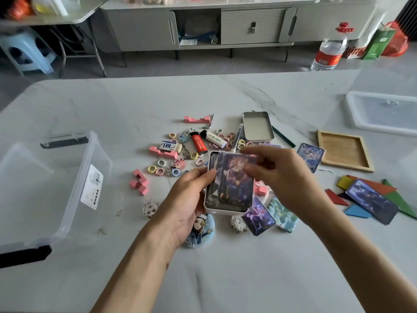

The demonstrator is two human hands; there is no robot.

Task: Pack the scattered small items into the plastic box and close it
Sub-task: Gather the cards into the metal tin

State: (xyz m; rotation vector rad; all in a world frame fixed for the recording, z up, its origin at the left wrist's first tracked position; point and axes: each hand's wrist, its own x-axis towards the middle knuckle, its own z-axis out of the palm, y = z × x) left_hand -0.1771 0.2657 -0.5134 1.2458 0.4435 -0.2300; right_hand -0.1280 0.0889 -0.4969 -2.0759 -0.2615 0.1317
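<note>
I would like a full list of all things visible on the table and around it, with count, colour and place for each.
plastic box: one, clear, open, table left
box lid: one, clear, table far right
tin lid: one, silver, centre back
small tin: one, white, with cards, in left hand
loose cards: about five, blue and purple, centre and right
lighters: two, red and white, centre
eraser: one, white, centre left
hair rings: many, pastel, centre
pink blocks: several, centre left
round badge: one, blue, under left wrist
wooden tray: one, tan, right
tangram pieces: several, mixed colours, right
water bottle: one, clear, red label, floor
stool: one, light blue, floor left
left hand: holds small tin
right hand: fingers on top card
</note>
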